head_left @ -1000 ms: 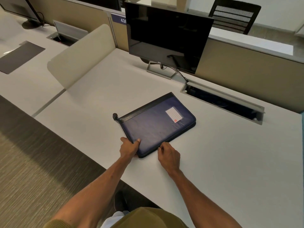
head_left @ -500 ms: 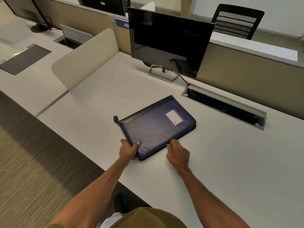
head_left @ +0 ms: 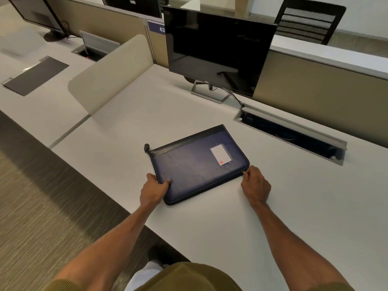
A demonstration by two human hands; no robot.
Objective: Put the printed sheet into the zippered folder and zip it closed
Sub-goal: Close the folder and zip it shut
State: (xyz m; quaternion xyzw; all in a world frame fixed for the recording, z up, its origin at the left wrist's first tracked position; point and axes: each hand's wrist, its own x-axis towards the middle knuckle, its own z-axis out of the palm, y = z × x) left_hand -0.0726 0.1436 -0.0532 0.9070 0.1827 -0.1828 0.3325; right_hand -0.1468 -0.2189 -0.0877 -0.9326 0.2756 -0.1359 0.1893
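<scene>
On the tabletop [head_left: 210, 227] lies the zippered folder [head_left: 195, 164]. My left hand [head_left: 154, 189] pins its near corner; right hand [head_left: 255, 185] fingers pinched at the zipper edge. Zipping step, I judge; next, round the corner.

Bare forearms, olive ribbed sleeve [head_left: 63, 285] pushed up at lower left, olive shirt [head_left: 189, 278] at bottom centre, white trousers [head_left: 144, 276], dark shoe [head_left: 157, 254] below.

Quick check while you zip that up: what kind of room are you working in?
Most likely an open-plan office. The white desk carries a dark monitor and a cable tray, low partitions divide the workstations, and a mesh chair stands behind.
</scene>
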